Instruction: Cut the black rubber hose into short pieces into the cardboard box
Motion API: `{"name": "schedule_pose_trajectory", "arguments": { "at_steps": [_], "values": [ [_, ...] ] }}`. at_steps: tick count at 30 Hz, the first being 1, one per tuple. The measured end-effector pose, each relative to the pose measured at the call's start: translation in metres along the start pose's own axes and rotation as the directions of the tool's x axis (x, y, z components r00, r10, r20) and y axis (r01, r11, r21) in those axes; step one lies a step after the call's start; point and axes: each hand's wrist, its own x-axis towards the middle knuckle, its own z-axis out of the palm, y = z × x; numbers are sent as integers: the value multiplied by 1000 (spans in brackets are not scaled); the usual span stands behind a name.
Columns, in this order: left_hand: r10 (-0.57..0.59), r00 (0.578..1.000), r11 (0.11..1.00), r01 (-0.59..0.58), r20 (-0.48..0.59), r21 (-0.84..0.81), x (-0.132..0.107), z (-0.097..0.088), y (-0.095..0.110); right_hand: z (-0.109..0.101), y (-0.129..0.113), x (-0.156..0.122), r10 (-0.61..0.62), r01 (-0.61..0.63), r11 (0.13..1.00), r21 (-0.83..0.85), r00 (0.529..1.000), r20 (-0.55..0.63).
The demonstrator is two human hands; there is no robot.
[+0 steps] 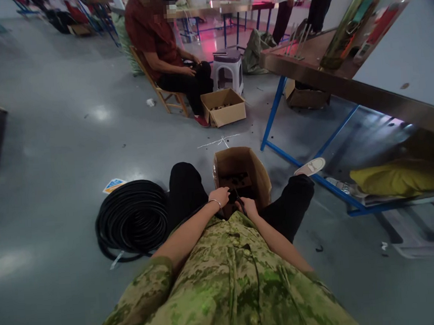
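Observation:
My left hand (220, 197), with a bracelet at the wrist, is closed on the end of a black hose. The hose runs back along my forearm toward a large black coil of hose (131, 218) on the floor beside my leg. In my right hand (249, 206) is a pair of dark-handled scissors (239, 198), fingers wrapped round the handles and blades pointing toward the hose end. Both hands are over the near side of an open cardboard box (260, 172) between my legs. Small dark pieces lie inside the box; its near part is shadowed.
A seated person (157, 53) is ahead, with another cardboard box (228, 113) at their feet and a plastic stool (228, 67) beside it. To my right stands a blue-legged table (344, 74), with a yellow cloth bundle (400, 177) on its lower shelf.

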Motion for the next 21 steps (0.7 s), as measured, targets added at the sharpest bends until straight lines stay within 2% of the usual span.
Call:
{"name": "schedule_pose_trajectory", "arguments": {
  "at_steps": [5, 11, 14, 17, 19, 21],
  "values": [
    [-22, 999, 1000, 22, 24, 12, -2, 4, -5, -2, 2, 2, 78, -75, 990, 123, 997, -18],
    [15, 998, 999, -18, -68, -38, -21, 4, -16, -8, 1, -1, 174, -178, 912, 368, 984, 44],
    [72, 990, 994, -81, -122, -74, -31, 3, -13, -11, -4, -4, 168, -196, 775, 601, 980, 103],
    [188, 967, 972, -208, -171, -108, -37, 3, -4, -15, -9, -5, 141, -223, 552, 803, 975, 174],
    [278, 948, 949, -296, -153, -108, -39, 4, 1, -18, -10, -5, 128, -239, 441, 865, 971, 202],
    [354, 930, 927, -363, -98, -91, -41, 6, 5, -20, -11, -5, 121, -242, 389, 889, 970, 211]
  ]
}}
